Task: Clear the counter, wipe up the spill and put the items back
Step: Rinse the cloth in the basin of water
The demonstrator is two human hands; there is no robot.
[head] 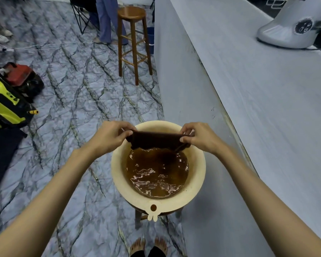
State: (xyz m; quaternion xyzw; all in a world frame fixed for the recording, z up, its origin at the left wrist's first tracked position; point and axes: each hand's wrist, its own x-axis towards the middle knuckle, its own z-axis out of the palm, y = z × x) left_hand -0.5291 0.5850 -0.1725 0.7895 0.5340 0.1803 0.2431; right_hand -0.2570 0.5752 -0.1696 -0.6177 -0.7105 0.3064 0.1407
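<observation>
A dark brown wet cloth [156, 141] is stretched flat between my two hands above a cream plastic basin [119, 175]. My left hand [109, 138] pinches the cloth's left end and my right hand [200, 138] pinches its right end. The basin holds rippling brown water [156, 173] and rests on a low stool beside the counter. The cloth's lower edge hangs just over the water. The grey-white counter top [267, 101] runs along the right side.
A white stand mixer base [293, 28] sits at the counter's far end. A tall wooden stool [133, 39] stands on the marble-patterned floor ahead. Yellow-black and red machines [9, 97] lie at the left. A person's legs are at the top.
</observation>
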